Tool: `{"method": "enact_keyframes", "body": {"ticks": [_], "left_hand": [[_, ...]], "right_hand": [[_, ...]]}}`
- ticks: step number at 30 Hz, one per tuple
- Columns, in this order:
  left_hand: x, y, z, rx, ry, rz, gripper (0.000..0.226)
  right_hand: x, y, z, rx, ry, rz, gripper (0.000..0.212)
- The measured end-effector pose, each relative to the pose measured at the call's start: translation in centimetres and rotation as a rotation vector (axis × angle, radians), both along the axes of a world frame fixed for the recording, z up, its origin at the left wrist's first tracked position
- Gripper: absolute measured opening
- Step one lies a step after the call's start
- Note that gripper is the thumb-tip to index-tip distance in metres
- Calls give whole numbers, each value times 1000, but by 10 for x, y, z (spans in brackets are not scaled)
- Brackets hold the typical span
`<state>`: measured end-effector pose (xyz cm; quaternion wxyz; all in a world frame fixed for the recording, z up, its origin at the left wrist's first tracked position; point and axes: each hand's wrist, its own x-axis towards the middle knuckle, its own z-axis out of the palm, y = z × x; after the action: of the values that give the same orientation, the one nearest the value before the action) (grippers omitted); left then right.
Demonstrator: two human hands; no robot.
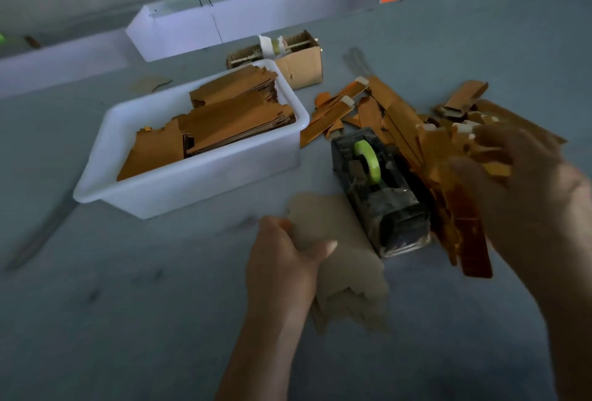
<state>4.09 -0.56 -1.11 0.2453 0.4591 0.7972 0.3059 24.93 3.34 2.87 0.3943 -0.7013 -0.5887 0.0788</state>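
1. Pale beige card [342, 259], smeared by motion blur, is pinched by the left hand [285, 259]: the thumb [326, 245] lies across its upper face, and the other fingers curl under its left edge, mostly hidden
2. The beige card sits just left of the tape dispenser [381, 195], its right edge close beside the dispenser's near end; I cannot tell whether it touches the grey table [128, 304]
3. The right hand [525, 195] hovers just right of the tape dispenser, its fingers spread and bent down over gold-orange strips [474, 247]; the blur hides whether any strip is gripped, so I cannot tell
4. The longest of those strips slants below that hand, towards the near right of the tape dispenser
5. The tape dispenser is dark and grimy, with a green tape roll [368, 160] standing upright in its middle
6. Behind and to the right of the tape dispenser lies a loose pile of carton pieces [394, 112], some of them white-tipped
7. Left of the tape dispenser stands a white tub [179, 199] holding stacked flat blanks [230, 118]
8. Behind the tape dispenser, just past the tub's far corner, sits a small cardboard box [301, 64], with a long white trough [192, 35] beyond it
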Motion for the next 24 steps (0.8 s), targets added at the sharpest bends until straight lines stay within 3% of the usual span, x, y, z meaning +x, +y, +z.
{"method": "enact_keyframes", "body": {"ticks": [3, 9, 12, 13, 16, 18, 22, 24], "left_hand": [[-11, 5, -3, 59, -223, 74, 43], [-30, -6, -1, 130, -442, 80, 15], [-32, -18, 15, 166, -548, -29, 7], [-31, -22, 24, 171, -608, -80, 6], [-26, -31, 43, 141, -711, -229, 35], [-19, -33, 47, 140, -756, -246, 25], [-2, -35, 43, 152, -820, -230, 24], [8, -37, 42, 154, -824, -255, 30]], "right_hand": [[-7, -21, -7, 89, 16, 73, 30], [-11, -48, 1, 95, 333, 231, 6], [-18, -61, 5, 10, 378, 304, 16], [-22, -65, 5, -33, 402, 331, 22], [-32, -72, 3, -185, 502, 433, 36], [-39, -73, 0, -303, 603, 513, 42], [-51, -73, -12, -419, 988, 487, 15], [-55, -73, -17, -408, 1069, 454, 13]]}}
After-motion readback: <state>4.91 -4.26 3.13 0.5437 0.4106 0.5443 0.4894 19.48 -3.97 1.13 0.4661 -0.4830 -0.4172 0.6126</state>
